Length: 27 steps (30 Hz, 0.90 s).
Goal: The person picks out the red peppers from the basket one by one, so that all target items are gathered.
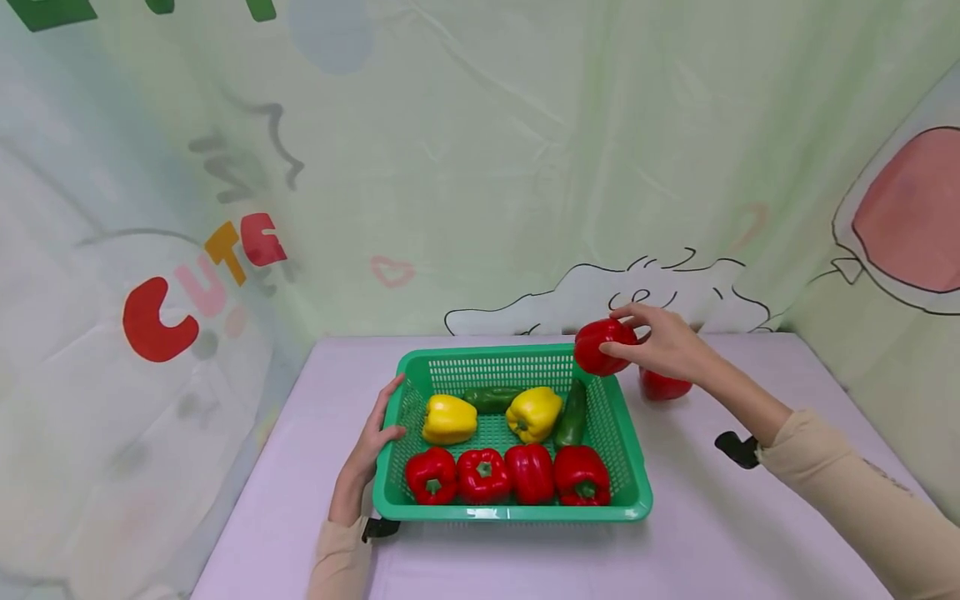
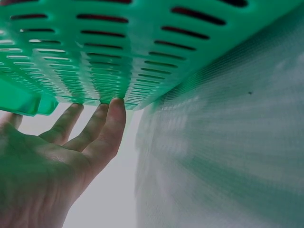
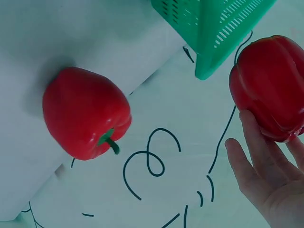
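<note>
My right hand (image 1: 666, 340) holds a red bell pepper (image 1: 597, 347) between thumb and fingers, up over the far right corner of the green basket (image 1: 513, 514). In the right wrist view that held pepper (image 3: 271, 85) is at the right edge, apart from the basket wall. My left hand (image 1: 369, 442) grips the basket's left side, thumb at the rim; the left wrist view shows fingertips (image 2: 117, 105) against the slotted wall. Inside the basket lie several red bell peppers (image 1: 529, 473) in a front row, two yellow bell peppers (image 1: 449, 419) and two dark green vegetables (image 1: 573, 414).
Another red bell pepper (image 3: 87, 113) with a green stem sits on the pale table (image 1: 720, 533), right of the basket and partly behind my right hand in the head view. A printed cloth backdrop (image 1: 510, 192) stands behind the table and along both sides.
</note>
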Available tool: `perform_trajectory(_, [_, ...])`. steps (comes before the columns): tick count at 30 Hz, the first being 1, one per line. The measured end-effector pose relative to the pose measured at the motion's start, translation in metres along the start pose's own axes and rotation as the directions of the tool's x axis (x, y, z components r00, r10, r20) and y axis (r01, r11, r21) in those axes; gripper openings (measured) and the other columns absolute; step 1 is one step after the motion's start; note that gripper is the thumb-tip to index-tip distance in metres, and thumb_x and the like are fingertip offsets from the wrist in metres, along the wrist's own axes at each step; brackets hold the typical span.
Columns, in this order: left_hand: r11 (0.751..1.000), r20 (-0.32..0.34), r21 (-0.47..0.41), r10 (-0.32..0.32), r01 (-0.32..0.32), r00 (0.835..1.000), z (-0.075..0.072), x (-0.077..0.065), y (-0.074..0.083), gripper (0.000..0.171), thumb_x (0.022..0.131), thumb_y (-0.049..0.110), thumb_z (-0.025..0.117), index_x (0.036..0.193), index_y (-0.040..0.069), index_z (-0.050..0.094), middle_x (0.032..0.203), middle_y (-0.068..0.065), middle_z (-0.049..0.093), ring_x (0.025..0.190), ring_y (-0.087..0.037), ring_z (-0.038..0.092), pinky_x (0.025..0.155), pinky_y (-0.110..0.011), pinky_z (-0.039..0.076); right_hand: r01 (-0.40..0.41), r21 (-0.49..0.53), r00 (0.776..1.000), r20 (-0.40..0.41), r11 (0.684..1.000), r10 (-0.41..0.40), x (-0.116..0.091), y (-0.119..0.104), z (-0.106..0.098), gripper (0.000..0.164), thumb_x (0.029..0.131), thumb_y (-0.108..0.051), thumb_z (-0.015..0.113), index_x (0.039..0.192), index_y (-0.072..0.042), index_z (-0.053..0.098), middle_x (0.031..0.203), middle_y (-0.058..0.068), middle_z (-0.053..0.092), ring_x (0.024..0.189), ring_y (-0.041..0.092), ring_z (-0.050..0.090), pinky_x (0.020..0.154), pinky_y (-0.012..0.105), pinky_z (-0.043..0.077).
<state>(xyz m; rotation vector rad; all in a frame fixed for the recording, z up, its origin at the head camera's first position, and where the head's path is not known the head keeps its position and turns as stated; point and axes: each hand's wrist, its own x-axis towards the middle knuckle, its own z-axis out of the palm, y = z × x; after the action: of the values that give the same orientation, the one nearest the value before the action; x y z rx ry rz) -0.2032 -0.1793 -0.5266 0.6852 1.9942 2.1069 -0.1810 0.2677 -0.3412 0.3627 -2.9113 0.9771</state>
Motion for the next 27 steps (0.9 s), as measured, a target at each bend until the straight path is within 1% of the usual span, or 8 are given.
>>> perform_trajectory(4, [1.000,0.001,0.002,0.006,-0.006,1.000,0.000,0.000,0.000,0.082,0.084,0.001,0.046,0.159,0.018,0.016,0.162,-0.014,0.013,0.132,-0.046,0.031,0.097,-0.041,0.046,-0.007,-0.018,1.000,0.004,1.000,0.007,-0.003,0.008,0.003,0.060,0.085,-0.030,0.074,0.132,0.001,0.053,0.121,0.028,0.061,0.105,0.043,0.058,0.074,0.049,0.056])
perform_trajectory(9, [1.000,-0.004,-0.003,0.010,-0.010,1.000,0.001,0.000,0.001,0.082,0.084,0.002,0.046,0.159,0.019,0.016,0.162,-0.013,0.013,0.133,-0.046,0.030,0.097,-0.041,0.046,-0.007,-0.007,1.000,0.012,1.000,0.007,-0.006,0.013,0.009,0.059,0.087,-0.033,0.072,0.130,0.002,0.054,0.120,0.029,0.061,0.105,0.043,0.059,0.075,0.050,0.056])
perform_trajectory(15, [1.000,-0.006,-0.005,0.007,-0.007,1.000,0.001,0.000,0.001,0.082,0.084,0.001,0.046,0.159,0.018,0.016,0.162,-0.014,0.013,0.132,-0.046,0.031,0.096,-0.041,0.047,-0.032,0.006,0.999,0.028,0.999,0.032,-0.008,0.019,0.009,0.062,0.089,-0.035,0.068,0.134,0.004,0.050,0.121,0.031,0.059,0.106,0.045,0.057,0.077,0.053,0.055])
perform_trajectory(21, [1.000,-0.002,-0.007,0.006,-0.006,1.000,0.001,0.001,0.002,0.082,0.084,0.002,0.046,0.159,0.019,0.016,0.162,-0.014,0.013,0.131,-0.046,0.031,0.095,-0.041,0.048,-0.074,0.005,0.993,0.088,0.997,0.074,-0.009,0.025,0.003,0.067,0.089,-0.035,0.068,0.138,0.004,0.044,0.120,0.032,0.057,0.106,0.046,0.056,0.074,0.048,0.056])
perform_trajectory(27, [1.000,0.000,-0.008,0.004,-0.004,1.000,0.001,0.000,0.002,0.082,0.084,0.002,0.046,0.159,0.017,0.015,0.161,-0.016,0.013,0.131,-0.047,0.031,0.095,-0.040,0.047,-0.106,-0.003,0.981,0.162,0.994,0.105,-0.012,0.031,-0.005,0.073,0.084,-0.033,0.072,0.139,0.005,0.042,0.119,0.033,0.055,0.105,0.047,0.055,0.070,0.045,0.057])
